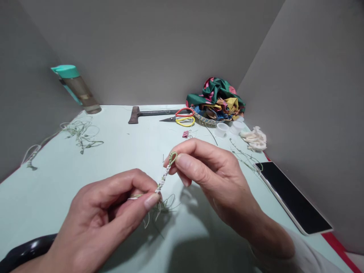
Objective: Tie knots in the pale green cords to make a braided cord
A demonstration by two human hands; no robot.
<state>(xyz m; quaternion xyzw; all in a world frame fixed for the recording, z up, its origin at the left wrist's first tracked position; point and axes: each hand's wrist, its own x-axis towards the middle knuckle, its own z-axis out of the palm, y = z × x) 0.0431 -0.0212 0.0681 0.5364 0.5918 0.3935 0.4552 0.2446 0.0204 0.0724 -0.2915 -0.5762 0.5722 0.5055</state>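
Note:
A green and white braided cord [164,178] with a small loop at its top end is stretched between my two hands above the table. My left hand [113,212] pinches its lower end between thumb and forefinger, and loose thin strands hang below that grip. At the loop, my right hand [210,174] holds the cord between thumb and fingertips. My right fingers partly hide the side of the loop. The braid slants up to the right.
On the pale table [127,155] lie a hammer-like tool [159,113], scissors [182,118], a pink clip [185,134], tangled green cords [81,132] and a phone [292,197]. Patterned cloth [218,98], small plastic cups [222,129], crumpled tissue [255,139] and a bottle [78,89] stand near the walls.

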